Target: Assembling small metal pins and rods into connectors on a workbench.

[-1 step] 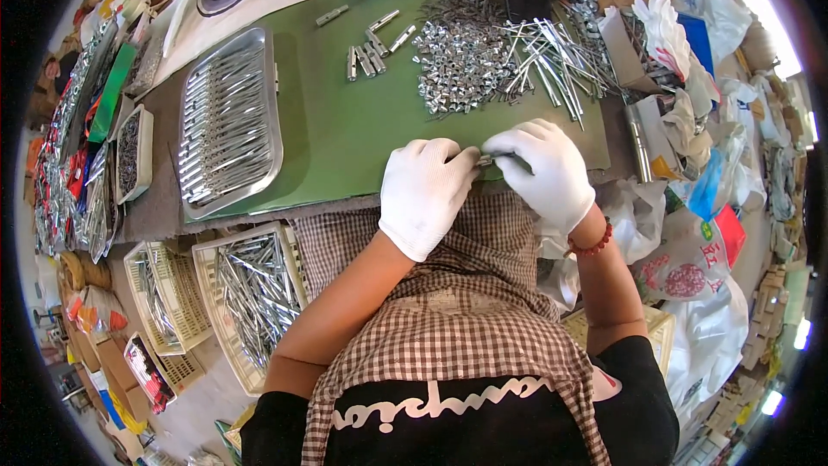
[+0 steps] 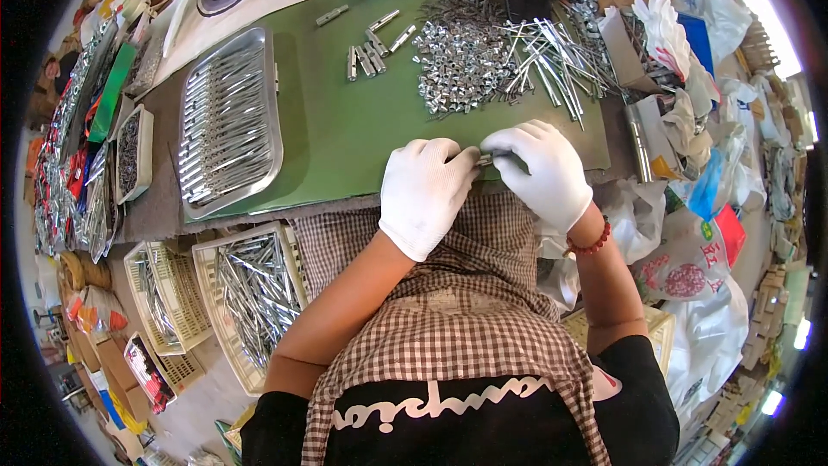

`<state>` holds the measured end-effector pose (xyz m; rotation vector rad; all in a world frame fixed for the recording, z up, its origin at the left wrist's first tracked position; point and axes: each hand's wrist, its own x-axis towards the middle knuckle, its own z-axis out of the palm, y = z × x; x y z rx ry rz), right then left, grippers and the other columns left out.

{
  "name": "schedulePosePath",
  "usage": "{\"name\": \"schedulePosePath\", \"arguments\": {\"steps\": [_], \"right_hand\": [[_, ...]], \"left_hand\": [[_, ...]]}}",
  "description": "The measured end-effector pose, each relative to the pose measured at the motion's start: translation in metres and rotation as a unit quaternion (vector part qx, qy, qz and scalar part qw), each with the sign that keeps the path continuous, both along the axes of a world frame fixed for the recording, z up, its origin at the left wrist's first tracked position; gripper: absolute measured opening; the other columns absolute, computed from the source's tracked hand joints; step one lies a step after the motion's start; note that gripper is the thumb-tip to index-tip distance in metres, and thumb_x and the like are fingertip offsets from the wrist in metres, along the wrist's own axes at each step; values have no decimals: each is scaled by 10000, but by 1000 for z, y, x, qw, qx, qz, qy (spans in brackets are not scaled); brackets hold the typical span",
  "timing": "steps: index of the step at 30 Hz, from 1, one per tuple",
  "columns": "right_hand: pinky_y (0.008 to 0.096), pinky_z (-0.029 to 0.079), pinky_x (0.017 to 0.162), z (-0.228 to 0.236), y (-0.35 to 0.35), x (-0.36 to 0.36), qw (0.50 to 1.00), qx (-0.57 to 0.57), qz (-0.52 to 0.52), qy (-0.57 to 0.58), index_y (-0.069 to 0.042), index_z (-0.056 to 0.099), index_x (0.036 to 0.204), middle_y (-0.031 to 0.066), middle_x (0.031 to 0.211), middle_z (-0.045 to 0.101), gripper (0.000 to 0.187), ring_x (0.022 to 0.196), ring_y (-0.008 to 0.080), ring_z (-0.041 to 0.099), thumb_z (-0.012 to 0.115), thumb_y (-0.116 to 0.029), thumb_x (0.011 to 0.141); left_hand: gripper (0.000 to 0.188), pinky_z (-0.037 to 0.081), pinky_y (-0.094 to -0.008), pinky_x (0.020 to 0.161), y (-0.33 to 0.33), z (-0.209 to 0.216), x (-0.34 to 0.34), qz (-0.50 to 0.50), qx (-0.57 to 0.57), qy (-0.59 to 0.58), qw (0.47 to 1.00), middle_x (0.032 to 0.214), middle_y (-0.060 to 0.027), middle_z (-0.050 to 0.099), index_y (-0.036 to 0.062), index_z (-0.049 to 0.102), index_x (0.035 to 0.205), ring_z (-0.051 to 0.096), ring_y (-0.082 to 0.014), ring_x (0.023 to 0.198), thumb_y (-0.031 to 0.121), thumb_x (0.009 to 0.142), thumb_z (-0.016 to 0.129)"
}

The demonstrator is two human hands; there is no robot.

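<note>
At the near edge of the green work mat (image 2: 328,147), both white-gloved hands meet over a small silver metal piece (image 2: 485,160), mostly hidden by the fingers. My left hand (image 2: 424,194) is closed, pinching the piece at its left end. From the other side, my right hand (image 2: 539,171) pinches it with thumb and fingers together. Just beyond the hands lies a heap of small shiny metal sleeves (image 2: 457,69), with thin metal rods (image 2: 552,69) to its right. Several short metal cylinders (image 2: 369,59) lie farther left on the mat.
On the left, a steel tray (image 2: 274,142) holds rows of slim metal pieces. A white box of small dark parts (image 2: 129,151) stands beyond it. Below the table edge are plastic baskets (image 2: 205,267) with metal rods. Spare white gloves (image 2: 664,30) lie among boxes at right.
</note>
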<state>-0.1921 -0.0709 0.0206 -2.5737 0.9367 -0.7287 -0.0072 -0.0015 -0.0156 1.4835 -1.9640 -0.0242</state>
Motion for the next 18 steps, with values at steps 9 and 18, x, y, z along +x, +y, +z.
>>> {"name": "schedulePosePath", "arguments": {"steps": [9, 18], "right_hand": [[388, 503, 787, 9, 8, 15, 972, -125, 57, 192, -96, 589, 973, 46, 791, 621, 152, 809, 253, 629, 614, -101, 822], [484, 466, 675, 13, 8, -34, 962, -206, -179, 13, -61, 580, 957, 152, 764, 580, 182, 732, 375, 581, 653, -64, 790]], "left_hand": [[117, 483, -439, 683, -1, 3, -1, -4, 11, 28, 1000, 812, -78, 625, 65, 674, 841, 610, -324, 771, 129, 763, 731], [184, 480, -422, 693, 1, 2, -2, 13, -1, 22, 1000, 824, -50, 628, 101, 707, 954, 611, -293, 781, 146, 779, 744]]}}
